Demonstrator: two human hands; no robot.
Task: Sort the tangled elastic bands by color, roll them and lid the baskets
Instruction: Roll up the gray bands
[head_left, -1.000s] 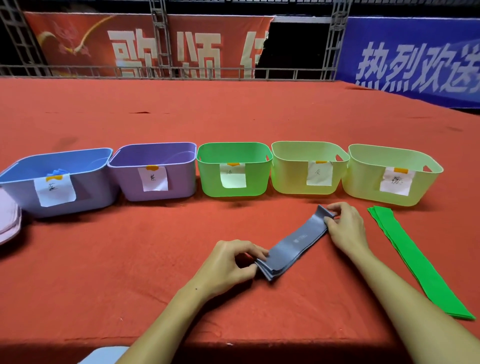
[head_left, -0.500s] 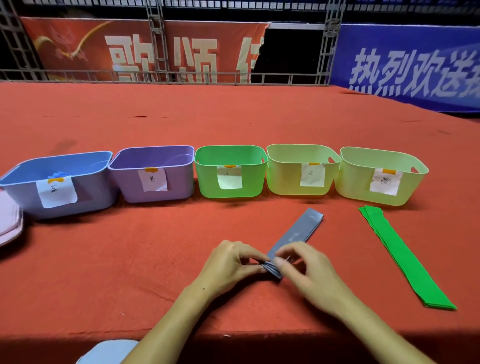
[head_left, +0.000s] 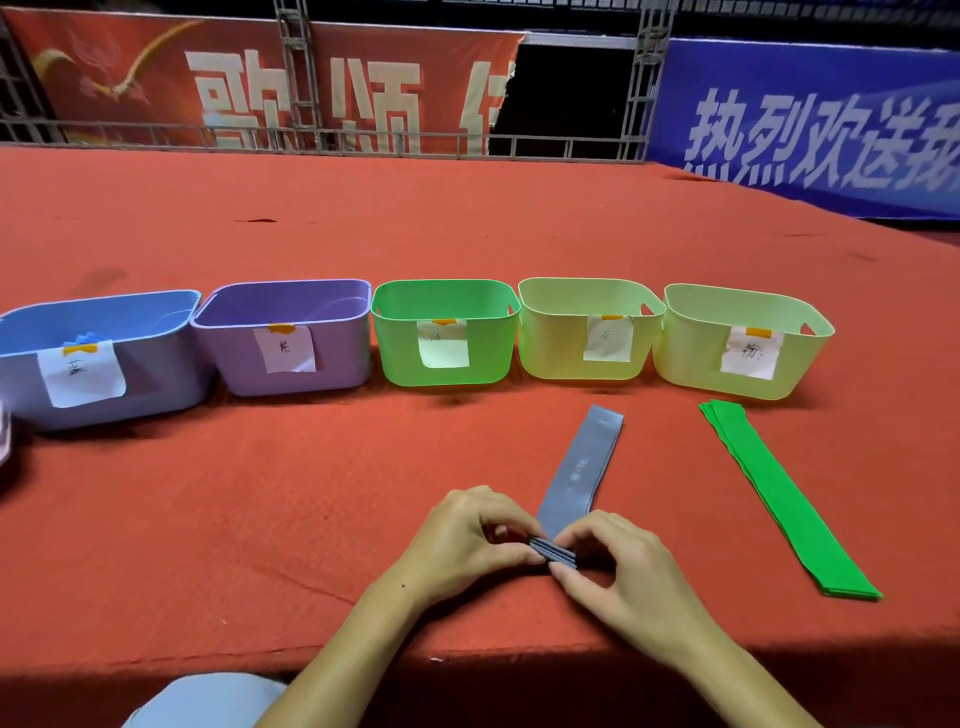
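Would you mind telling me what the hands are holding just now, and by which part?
Both the left hand and right hand pinch the grey elastic band at its near end, between them.

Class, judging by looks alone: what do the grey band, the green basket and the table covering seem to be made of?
Grey band: probably matte rubbery elastic; lies thin and flat, folds sharply.
Green basket: likely smooth moulded plastic; translucent walls, rounded rim.
Table covering: apparently felt-like cloth; dull red, creased.

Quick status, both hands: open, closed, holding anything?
Left hand: closed, pinching the near end of the grey band.
Right hand: closed, pinching that same end.
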